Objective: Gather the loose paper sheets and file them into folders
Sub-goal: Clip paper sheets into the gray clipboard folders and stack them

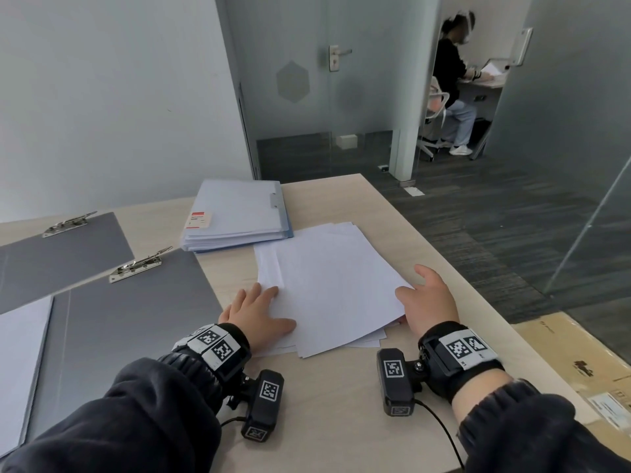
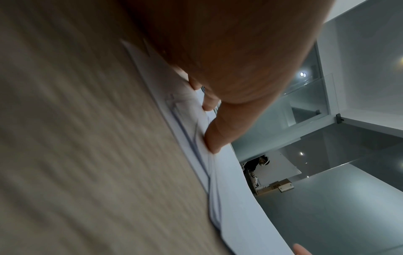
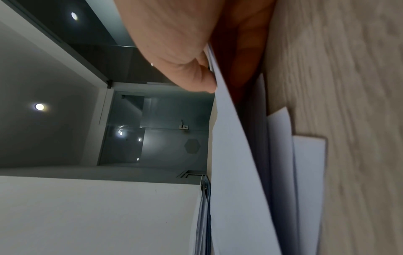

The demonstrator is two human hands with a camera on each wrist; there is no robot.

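Squaring the loose white sheets [image 1: 334, 285] on the wooden desk [image 1: 334, 414], your left hand [image 1: 259, 312] presses flat while your right hand [image 1: 426, 302] pinches their edge. Filing into the open grey folder [image 1: 136, 315] remains ahead.

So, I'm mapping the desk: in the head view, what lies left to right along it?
Grey clipboard folders with metal clips → stack of pale blue plastic folders → left hand → loose white paper sheets → right hand.
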